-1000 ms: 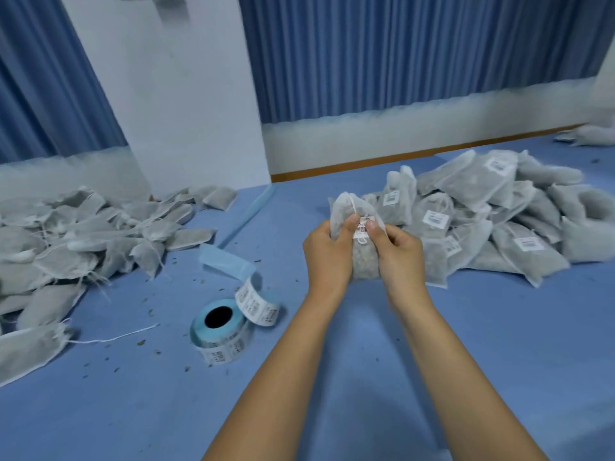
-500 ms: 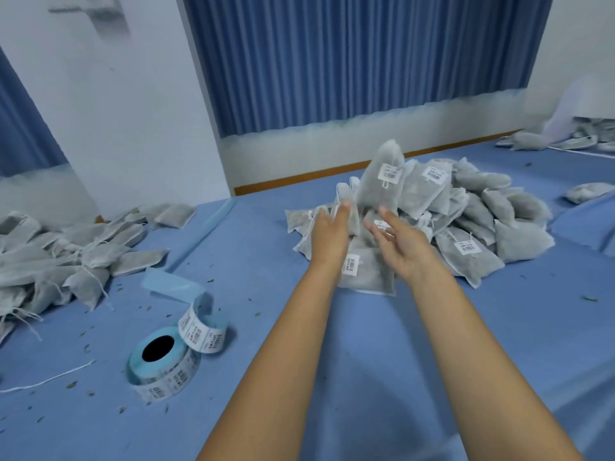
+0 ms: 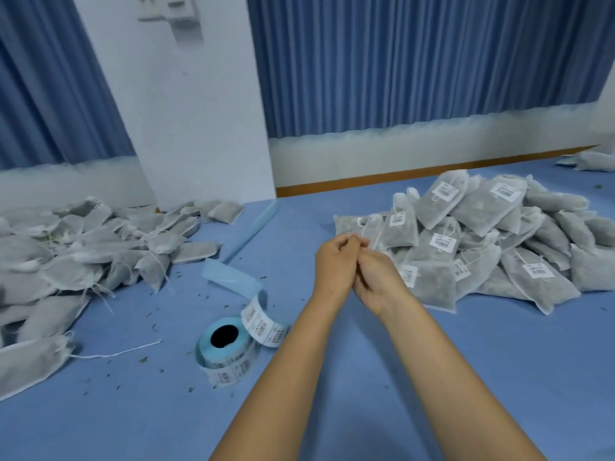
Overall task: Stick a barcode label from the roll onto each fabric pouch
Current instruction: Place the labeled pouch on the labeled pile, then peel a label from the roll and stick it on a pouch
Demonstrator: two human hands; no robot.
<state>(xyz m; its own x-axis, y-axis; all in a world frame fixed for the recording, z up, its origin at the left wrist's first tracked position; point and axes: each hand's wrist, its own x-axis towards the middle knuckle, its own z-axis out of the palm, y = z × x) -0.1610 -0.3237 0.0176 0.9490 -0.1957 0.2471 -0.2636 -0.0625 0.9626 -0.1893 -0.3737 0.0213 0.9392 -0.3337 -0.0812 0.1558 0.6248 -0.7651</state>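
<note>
Drawn back from the heap of labelled pouches [image 3: 482, 247] since half a second ago and brought together mid-frame: two bare hands, left hand [image 3: 334, 266] and right hand [image 3: 377, 282], touching, fingers of both curled into each other. Cannot tell whether clenched on nothing or pinching something small.

Just beyond the knuckles, that one heap, lying on the blue surface [image 3: 133, 414], with at least seven white barcode labels [image 3: 537, 270] showing face up; pouches themselves too overlapped to count. Nearest pouch [image 3: 432, 287] of the heap flat, just right of the right hand.

Left of the forearms, one label roll [image 3: 228, 347] lying flat, core hole upward, with one loose tail of labels [image 3: 263, 322] curling up beside it and running into a bare blue backing strip [image 3: 233, 277].

Farther left, a second heap, unlabelled pouches [image 3: 83, 254], drawstrings trailing, too many to count. One stray white string [image 3: 116, 352] lying near its front edge.

At far right, by the wall, a few more pouches [image 3: 594, 161], well apart from the rest.
</note>
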